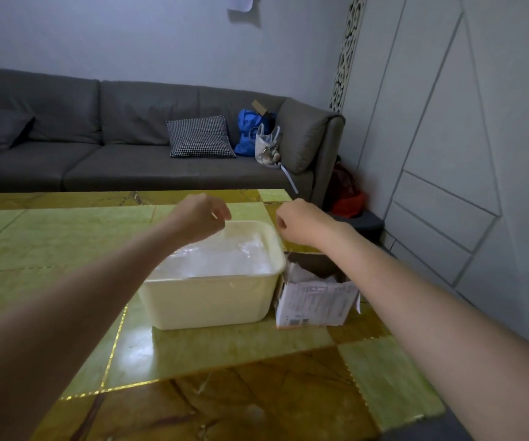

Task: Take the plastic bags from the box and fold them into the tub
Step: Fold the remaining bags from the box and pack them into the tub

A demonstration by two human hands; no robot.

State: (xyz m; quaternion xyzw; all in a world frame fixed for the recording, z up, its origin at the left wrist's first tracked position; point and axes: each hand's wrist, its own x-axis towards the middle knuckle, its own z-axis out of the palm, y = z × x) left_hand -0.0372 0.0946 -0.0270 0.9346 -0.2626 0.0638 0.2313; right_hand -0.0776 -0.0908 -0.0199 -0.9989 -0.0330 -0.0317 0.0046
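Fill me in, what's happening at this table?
A person holds both hands above a cream rectangular plastic tub on the green-and-amber tiled table. The left hand and right hand have curled fingers, seemingly stretching a clear plastic bag over the tub. An open cardboard box sits right of it.

Two hands, left hand (pixel 198 214) and right hand (pixel 301 219), above one cream tub (pixel 212 300) and one cardboard box (pixel 315 305) near the table's (pixel 50 243) right edge. Behind, one grey sofa (pixel 97 148) with one checked cushion (pixel 199 136). Plastic bags in the tub too clear and blurred to count.
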